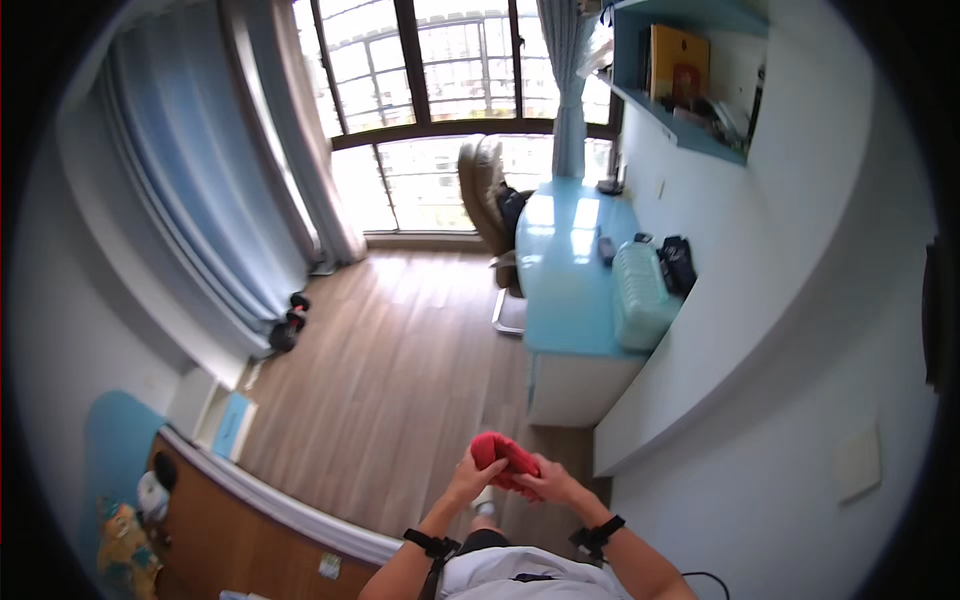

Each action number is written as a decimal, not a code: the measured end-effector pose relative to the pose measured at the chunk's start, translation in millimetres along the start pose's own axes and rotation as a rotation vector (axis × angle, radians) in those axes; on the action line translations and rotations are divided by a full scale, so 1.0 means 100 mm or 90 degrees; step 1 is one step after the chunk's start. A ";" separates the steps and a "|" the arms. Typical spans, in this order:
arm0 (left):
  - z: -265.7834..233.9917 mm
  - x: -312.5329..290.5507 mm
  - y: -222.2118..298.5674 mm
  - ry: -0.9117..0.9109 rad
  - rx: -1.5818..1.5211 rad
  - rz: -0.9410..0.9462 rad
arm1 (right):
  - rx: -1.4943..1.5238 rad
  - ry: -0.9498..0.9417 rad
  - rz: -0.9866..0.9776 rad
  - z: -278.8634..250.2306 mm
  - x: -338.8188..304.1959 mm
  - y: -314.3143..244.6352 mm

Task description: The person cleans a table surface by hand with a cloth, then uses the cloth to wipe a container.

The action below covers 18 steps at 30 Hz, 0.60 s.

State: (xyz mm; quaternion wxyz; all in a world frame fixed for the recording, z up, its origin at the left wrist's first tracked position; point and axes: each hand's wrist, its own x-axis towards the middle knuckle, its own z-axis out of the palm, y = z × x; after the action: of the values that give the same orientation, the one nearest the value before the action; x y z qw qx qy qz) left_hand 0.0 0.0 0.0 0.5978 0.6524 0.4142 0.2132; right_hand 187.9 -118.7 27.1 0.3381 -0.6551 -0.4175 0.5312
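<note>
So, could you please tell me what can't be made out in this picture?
All in the head view:
- The full shape of the red fabric item: bunched up, partly covered by the left hand and right hand.
- Part of the chair: hidden by the blue desk.
- Details outside the window: washed out by glare.
- Small dark things near the curtain: too small and blurred.

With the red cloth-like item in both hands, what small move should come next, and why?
Probably ease the right hand slightly away from the left hand, spreading the red cloth-like item. It looks bunched between them, both hands grip it, and it is held up in front of the body, not resting on the desk.
</note>
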 end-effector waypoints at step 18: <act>-1.92 4.10 1.53 -0.202 0.003 -0.036 | -0.486 0.391 0.157 -2.20 3.75 -1.50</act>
State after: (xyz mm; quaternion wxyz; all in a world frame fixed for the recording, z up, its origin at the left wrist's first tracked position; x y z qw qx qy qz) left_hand 127.3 450.7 94.8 0.6597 0.6675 0.3335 0.0896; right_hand 407.8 284.7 50.8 0.1164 -0.9025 -0.3829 0.1591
